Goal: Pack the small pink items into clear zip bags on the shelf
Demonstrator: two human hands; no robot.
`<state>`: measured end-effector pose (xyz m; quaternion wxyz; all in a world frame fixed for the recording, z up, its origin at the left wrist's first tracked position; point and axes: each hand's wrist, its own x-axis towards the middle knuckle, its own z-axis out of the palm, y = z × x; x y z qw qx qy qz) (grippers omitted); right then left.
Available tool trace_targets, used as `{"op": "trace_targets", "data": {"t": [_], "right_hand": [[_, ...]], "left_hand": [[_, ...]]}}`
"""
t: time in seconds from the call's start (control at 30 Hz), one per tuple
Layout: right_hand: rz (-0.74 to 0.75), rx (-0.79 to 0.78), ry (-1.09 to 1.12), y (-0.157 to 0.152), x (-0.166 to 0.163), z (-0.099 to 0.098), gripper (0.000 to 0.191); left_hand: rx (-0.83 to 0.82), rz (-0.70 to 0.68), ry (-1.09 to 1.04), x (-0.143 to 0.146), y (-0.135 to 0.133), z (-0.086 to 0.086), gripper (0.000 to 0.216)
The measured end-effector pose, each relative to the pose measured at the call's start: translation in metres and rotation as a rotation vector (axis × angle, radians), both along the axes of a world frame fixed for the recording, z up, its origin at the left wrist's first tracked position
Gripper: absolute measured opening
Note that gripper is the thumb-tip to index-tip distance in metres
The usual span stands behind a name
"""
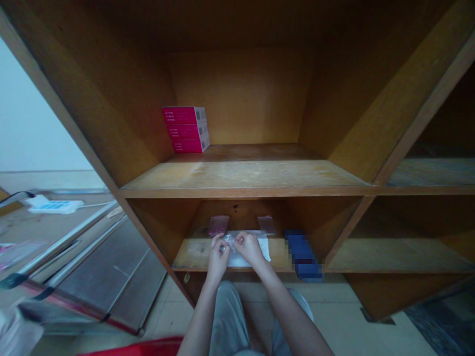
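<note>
Both my hands are together over a white sheet (264,247) on the lower shelf. My left hand (219,251) has its thumb and fingers curled in a pinch at the left side of a small clear plastic bag (230,242). My right hand (248,246) is closed at the bag's right side, fingertips pinched on it. Behind my left hand lies a clear bag with small pinkish-red contents (218,225). Another clear plastic bag (266,224) lies behind my right hand. What is inside the bag between my hands is too small to make out.
Three pink boxes (185,129) are stacked on the upper shelf (241,173), at its left. A blurred dark blue object (302,254) lies at the right of the lower shelf, over its front edge. A metal-framed cart (100,277) stands at the left, with a white power strip (55,204) beyond.
</note>
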<state>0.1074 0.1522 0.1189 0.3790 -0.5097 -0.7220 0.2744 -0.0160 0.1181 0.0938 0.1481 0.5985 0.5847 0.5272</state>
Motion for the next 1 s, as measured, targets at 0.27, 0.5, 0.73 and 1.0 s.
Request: {"op": "trace_targets", "data": {"t": [0.27,0.5,0.73,1.0], "right_hand": [[0.115,0.212,0.06,-0.003,0.001,0.002,0.024],[0.132,0.242,0.04,-0.005,0.003,0.007,0.027],[0.237,0.126,0.018,0.001,0.009,0.006,0.026],[0.198,-0.171,0.257,0.012,0.018,0.006,0.022]], "left_hand": [[-0.029,0.046,-0.021,0.003,0.003,0.001,0.013],[-0.034,0.075,-0.026,0.006,0.003,0.005,0.013],[-0.038,-0.023,-0.086,0.007,0.003,0.007,0.016],[-0.17,-0.027,-0.631,-0.005,0.004,0.004,0.024]]}}
